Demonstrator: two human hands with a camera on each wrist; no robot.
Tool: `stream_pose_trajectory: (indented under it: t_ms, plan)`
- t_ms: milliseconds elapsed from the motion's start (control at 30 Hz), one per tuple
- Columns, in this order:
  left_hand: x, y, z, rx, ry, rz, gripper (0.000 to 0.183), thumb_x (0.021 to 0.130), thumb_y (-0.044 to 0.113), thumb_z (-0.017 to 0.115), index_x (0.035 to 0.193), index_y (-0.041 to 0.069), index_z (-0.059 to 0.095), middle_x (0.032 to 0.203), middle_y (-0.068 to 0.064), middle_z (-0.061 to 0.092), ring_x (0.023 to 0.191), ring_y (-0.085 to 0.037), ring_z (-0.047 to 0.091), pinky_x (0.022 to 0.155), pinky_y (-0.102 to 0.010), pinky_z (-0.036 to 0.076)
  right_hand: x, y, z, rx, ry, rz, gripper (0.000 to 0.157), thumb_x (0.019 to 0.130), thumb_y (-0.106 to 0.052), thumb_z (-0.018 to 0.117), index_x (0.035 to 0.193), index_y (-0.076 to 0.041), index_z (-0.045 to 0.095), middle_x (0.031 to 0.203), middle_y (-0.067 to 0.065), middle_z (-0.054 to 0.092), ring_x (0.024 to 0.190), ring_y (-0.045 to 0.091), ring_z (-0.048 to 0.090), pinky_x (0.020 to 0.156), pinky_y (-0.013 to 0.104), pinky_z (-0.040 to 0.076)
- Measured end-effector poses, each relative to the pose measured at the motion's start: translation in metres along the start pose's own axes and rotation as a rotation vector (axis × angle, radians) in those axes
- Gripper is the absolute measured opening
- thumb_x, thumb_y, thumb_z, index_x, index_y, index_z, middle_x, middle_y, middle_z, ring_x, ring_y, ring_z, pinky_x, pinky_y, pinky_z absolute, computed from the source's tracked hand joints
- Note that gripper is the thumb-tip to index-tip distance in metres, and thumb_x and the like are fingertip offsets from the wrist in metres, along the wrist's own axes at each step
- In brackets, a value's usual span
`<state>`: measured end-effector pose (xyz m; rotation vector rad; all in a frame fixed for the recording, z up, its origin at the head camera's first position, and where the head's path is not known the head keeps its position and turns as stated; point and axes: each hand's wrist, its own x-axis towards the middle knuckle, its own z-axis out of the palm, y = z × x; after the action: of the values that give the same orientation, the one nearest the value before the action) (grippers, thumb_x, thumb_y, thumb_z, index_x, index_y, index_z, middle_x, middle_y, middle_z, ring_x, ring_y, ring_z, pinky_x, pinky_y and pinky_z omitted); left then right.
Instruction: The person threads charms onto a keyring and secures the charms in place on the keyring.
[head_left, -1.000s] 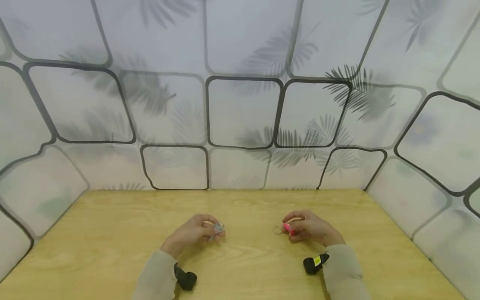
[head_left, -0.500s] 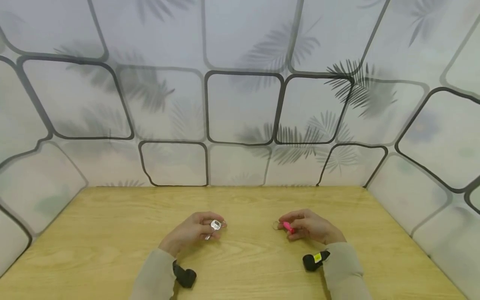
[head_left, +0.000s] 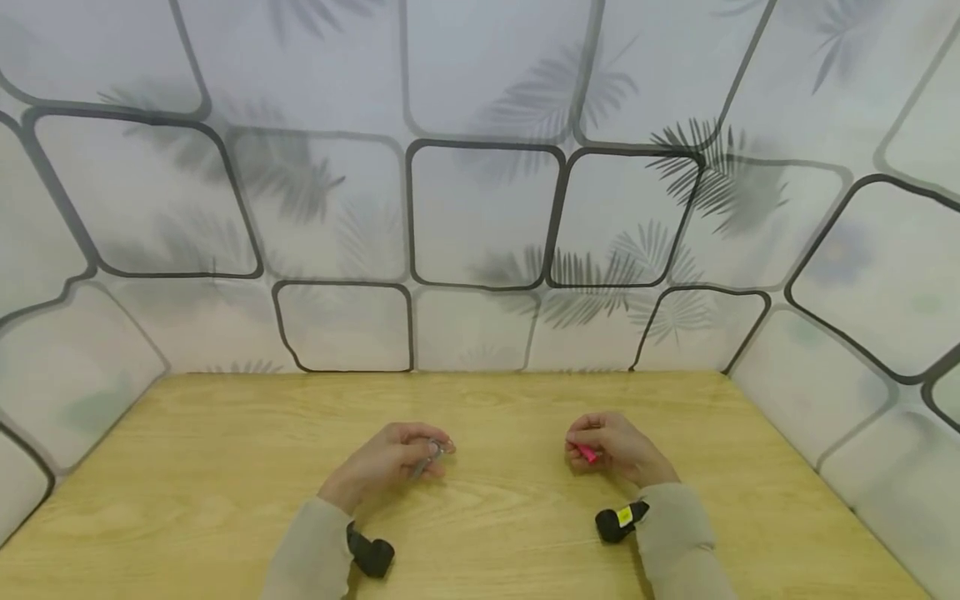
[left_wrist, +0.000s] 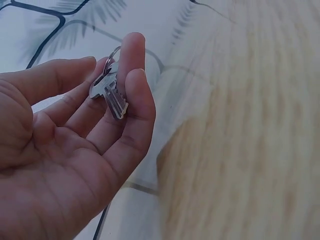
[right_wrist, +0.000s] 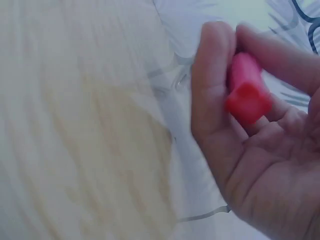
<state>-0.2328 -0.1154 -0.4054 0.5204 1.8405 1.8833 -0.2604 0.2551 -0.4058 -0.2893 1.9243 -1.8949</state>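
Note:
My left hand [head_left: 393, 458] holds a silver key [head_left: 426, 457] over the table, left of the middle. In the left wrist view the key [left_wrist: 111, 92] hangs from a thin metal ring [left_wrist: 111, 57] and lies against the curled fingers. Right of the middle, my right hand [head_left: 618, 450] grips a small pink piece [head_left: 587, 453]. The right wrist view shows this pink piece [right_wrist: 247, 85] as a short cylinder with a redder, flared end, between thumb and fingers. A faint metal ring [right_wrist: 181, 80] shows beyond the fingers there. The two hands are apart.
A light wood table [head_left: 495, 533] lies under both hands. Behind it and on both sides hangs a pale curtain [head_left: 480, 217] with dark outlines and leaf prints. Black wrist devices [head_left: 370, 557] are strapped below the sleeves.
The key has turned in my left hand, its head facing up half a second ago and edge-on now. The right fingers have closed in round the pink piece, and its ring is hidden in the head view.

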Motion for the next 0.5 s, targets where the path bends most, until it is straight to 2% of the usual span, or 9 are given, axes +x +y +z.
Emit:
stream_pose_trajectory:
  t_ms: [100,233,400,500]
  plan:
    - [0.0012,0.0017,0.0007,-0.005,0.009,-0.002,0.036,0.104,0.003,0.050,0.133,-0.018,0.049,0.126,-0.021,0.062,0.092,-0.018,0.068,0.086,-0.031,0.057,-0.0004,-0.0012,-0.0001,0.003,0.002,-0.027,0.011,0.096,0.009,0.055,0.091,0.002,0.061,0.081,0.011,0.067,0.065,0.013,0.059,0.061,0.026,0.052]
    - [0.0013,0.0020,0.0013,-0.005,0.019,-0.016,0.035,0.104,0.003,0.051,0.132,-0.017,0.050,0.125,-0.018,0.063,0.092,-0.018,0.068,0.084,-0.030,0.057,-0.0018,-0.0021,-0.0001,0.003,-0.007,-0.039,0.008,0.096,0.010,0.054,0.101,0.009,0.061,0.088,0.014,0.071,0.071,0.014,0.066,0.063,0.026,0.054]
    - [0.0005,0.0012,0.0012,0.002,0.017,-0.011,0.033,0.105,0.003,0.050,0.131,-0.016,0.053,0.125,-0.018,0.063,0.094,-0.020,0.069,0.086,-0.032,0.057,-0.0022,-0.0026,0.0002,-0.010,-0.027,-0.032,0.020,0.098,0.008,0.053,0.115,0.019,0.057,0.097,0.015,0.072,0.076,0.014,0.070,0.068,0.028,0.057]
    - [0.0003,0.0010,0.0018,0.005,0.014,0.002,0.031,0.105,0.003,0.049,0.129,-0.016,0.054,0.123,-0.018,0.064,0.094,-0.021,0.069,0.087,-0.034,0.057,-0.0020,-0.0029,0.0002,-0.020,-0.034,-0.022,0.023,0.099,0.008,0.052,0.117,0.022,0.056,0.098,0.016,0.072,0.076,0.014,0.070,0.069,0.027,0.058]
